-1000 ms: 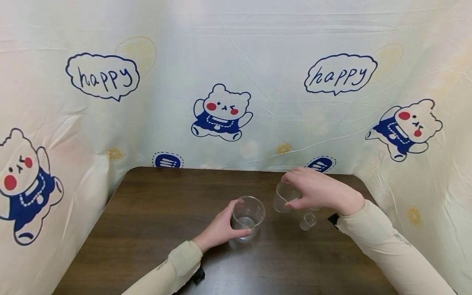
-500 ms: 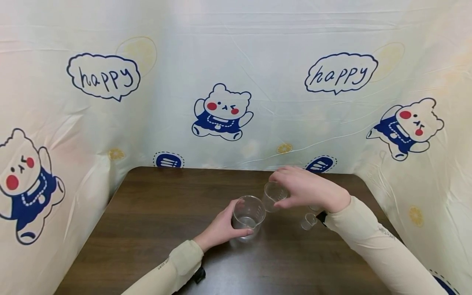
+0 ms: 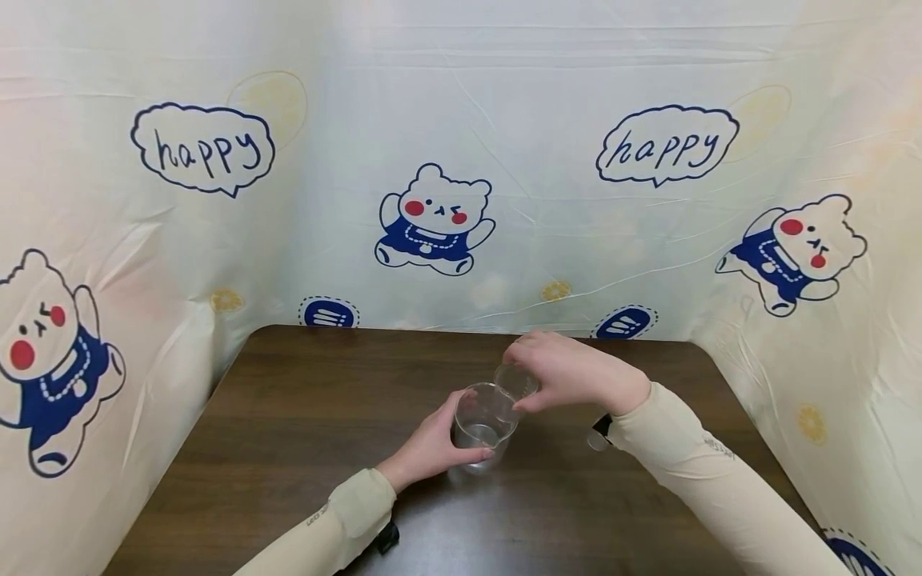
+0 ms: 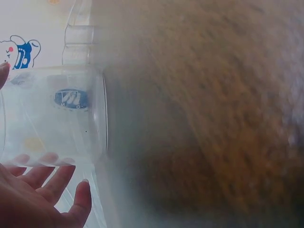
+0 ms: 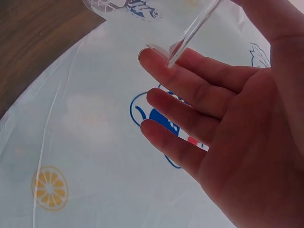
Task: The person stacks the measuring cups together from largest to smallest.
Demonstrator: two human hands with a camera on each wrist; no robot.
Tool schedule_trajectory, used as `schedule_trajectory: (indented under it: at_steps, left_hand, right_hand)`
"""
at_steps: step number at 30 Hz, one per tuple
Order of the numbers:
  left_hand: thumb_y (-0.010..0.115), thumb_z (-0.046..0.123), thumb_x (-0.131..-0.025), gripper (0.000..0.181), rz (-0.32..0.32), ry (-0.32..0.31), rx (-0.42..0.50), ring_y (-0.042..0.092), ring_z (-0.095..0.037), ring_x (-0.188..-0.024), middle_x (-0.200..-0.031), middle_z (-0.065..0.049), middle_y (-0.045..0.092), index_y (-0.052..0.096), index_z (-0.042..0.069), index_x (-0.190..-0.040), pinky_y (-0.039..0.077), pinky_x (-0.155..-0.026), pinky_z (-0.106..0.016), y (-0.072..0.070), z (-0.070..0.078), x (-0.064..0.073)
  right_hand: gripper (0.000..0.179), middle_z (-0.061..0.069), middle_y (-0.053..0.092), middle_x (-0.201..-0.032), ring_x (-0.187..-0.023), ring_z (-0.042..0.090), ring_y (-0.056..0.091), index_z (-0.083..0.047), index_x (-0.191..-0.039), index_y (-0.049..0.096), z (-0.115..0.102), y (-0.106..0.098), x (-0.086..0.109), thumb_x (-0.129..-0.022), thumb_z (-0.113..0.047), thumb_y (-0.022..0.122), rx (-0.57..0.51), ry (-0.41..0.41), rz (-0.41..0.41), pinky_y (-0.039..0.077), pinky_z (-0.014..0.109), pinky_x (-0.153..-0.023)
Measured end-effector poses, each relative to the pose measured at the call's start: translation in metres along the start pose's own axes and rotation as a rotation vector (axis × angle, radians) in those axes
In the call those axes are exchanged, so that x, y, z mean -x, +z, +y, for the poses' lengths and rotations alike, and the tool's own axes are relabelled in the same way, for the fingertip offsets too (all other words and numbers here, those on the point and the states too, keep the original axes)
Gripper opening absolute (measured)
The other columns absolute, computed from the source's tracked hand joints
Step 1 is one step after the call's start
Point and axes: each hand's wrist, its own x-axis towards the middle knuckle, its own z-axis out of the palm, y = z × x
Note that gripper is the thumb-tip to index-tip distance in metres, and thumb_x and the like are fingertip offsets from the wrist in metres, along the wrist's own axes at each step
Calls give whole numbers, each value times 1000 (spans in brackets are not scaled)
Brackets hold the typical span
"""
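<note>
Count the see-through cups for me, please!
3: a big cup in the left grip, a smaller cup in the right grip, and a tiny cup partly showing beside the right sleeve. That sleeve may hide more.

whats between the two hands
In the head view, a larger clear beaker in the left hand and a smaller clear beaker in the right hand; their outlines overlap, contact unclear.

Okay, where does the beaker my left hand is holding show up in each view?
Head: the beaker is below centre.
Left wrist: the beaker is at the left, appearing sideways.
Right wrist: I can't make it out; the other beaker is at the top.
Shared landmark: the printed curtain.
</note>
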Motion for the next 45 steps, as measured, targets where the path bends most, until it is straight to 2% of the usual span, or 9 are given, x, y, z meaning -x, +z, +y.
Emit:
schedule_trajectory:
  at_steps: [8,18,30,35,45]
  left_hand:
    - [89,46,-81,93,-12,-1,-20,56,-24,-130,-149,-3,54,39,17,-153,47,-106,-49,-1,0,-1]
    - [89,48,-80,91,-6,9,-10,60,-20,-121,-142,1,57,40,22,-152,49,-100,-46,-1,-1,0]
    - [88,49,-81,95,-35,-21,-7,59,-20,-124,-144,1,55,36,23,-156,49,-102,-46,-3,2,1]
    - [88,49,-81,95,-42,-24,-4,59,-20,-124,-144,1,55,36,22,-156,49,-102,-46,-3,2,1]
    - [88,50,-81,96,-38,-16,2,59,-19,-123,-144,3,55,36,23,-156,49,-102,-45,-2,0,0]
  right_hand:
    - [52,7,71,-114,-112,27,63,-3,-119,68,-5,9,-10,-83,-37,85,11,-48,-10,50,46,-101]
    - [49,2,71,-109,-110,24,62,-8,-118,70,-9,20,-21,-83,-39,85,12,-56,-38,50,43,-98]
    - [51,1,71,-108,-110,23,63,-10,-116,70,-8,37,-28,-82,-43,87,62,-69,-41,49,44,-102]
    - [50,1,71,-106,-107,22,65,-10,-115,70,-9,44,-29,-81,-42,89,88,-81,-49,50,44,-98]
    - [56,2,72,-112,-115,25,64,-10,-120,69,-14,49,-32,-81,-45,89,115,-56,-107,50,43,-97]
